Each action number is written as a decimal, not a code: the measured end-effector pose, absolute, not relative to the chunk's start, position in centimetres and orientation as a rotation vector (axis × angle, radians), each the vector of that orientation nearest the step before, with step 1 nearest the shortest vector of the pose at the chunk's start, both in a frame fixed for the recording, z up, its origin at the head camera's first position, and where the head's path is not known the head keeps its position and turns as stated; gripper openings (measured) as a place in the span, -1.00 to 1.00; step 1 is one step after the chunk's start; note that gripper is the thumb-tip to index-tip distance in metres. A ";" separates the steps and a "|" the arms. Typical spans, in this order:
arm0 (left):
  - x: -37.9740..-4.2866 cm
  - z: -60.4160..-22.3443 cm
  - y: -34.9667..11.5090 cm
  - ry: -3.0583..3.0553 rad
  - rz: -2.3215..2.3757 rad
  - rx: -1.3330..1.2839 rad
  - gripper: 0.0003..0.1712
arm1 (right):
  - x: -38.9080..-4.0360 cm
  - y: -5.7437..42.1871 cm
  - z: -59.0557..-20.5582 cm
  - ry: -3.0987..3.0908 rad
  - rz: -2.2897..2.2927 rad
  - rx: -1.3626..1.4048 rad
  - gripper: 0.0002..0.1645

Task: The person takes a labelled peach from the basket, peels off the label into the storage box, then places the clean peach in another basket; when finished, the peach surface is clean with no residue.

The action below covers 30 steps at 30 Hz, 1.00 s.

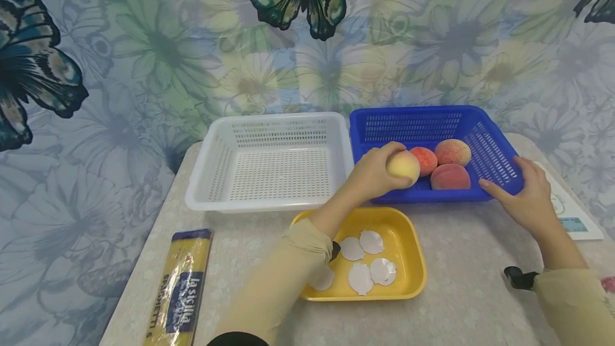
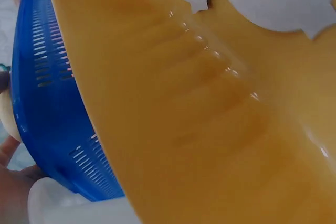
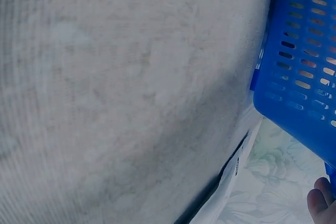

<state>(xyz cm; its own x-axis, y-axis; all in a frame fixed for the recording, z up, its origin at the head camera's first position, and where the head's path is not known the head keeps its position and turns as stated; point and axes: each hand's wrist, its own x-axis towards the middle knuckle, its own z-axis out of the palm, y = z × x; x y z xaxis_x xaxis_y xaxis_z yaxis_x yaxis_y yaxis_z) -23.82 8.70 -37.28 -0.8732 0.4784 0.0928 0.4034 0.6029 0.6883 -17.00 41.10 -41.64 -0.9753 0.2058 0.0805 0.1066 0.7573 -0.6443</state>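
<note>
My left hand (image 1: 373, 173) holds a pale yellow peach (image 1: 404, 167) between thumb and fingers, at the left front of the blue basket (image 1: 408, 196). Beside that peach, inside the basket, lie a small orange-red peach (image 1: 425, 160), a mottled one (image 1: 453, 152) and a dark pink one (image 1: 450, 177). My right hand (image 1: 527, 199) grips the basket's front right corner, thumb on the front rim and fingers along the right side. In the right wrist view only some fingertips (image 3: 321, 200) show, below the perforated blue wall (image 3: 310, 66).
A white basket (image 1: 269, 206) stands left of the blue one. Nearer is a yellow tray (image 1: 414, 260) with several white paper cutouts (image 1: 360, 278). A spaghetti pack (image 1: 180, 287) lies at the front left. A white printed sheet (image 1: 572, 212) lies at the right, partly behind my right hand.
</note>
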 end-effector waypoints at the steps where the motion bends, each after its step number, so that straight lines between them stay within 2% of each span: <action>1: -24.1 -37.4 8.9 2.712 1.109 0.765 -0.23 | -17.0 41.1 -41.6 -2.803 1.021 -0.247 0.15; 9: -25.8 -37.3 10.2 2.641 0.827 0.929 -0.26 | -17.0 41.1 -41.8 -2.798 1.053 -0.265 0.13; 19: -26.6 -36.9 10.6 2.562 0.626 0.971 -0.26 | -17.0 40.9 -41.9 -2.792 1.064 -0.291 0.12; 25: -26.7 -37.3 11.2 2.579 0.483 0.984 -0.38 | -17.0 40.9 -42.0 -2.783 1.063 -0.289 0.10; 30: -26.8 -37.7 11.9 2.617 0.376 0.968 -0.40 | -16.9 40.7 -42.0 -2.776 1.059 -0.299 0.10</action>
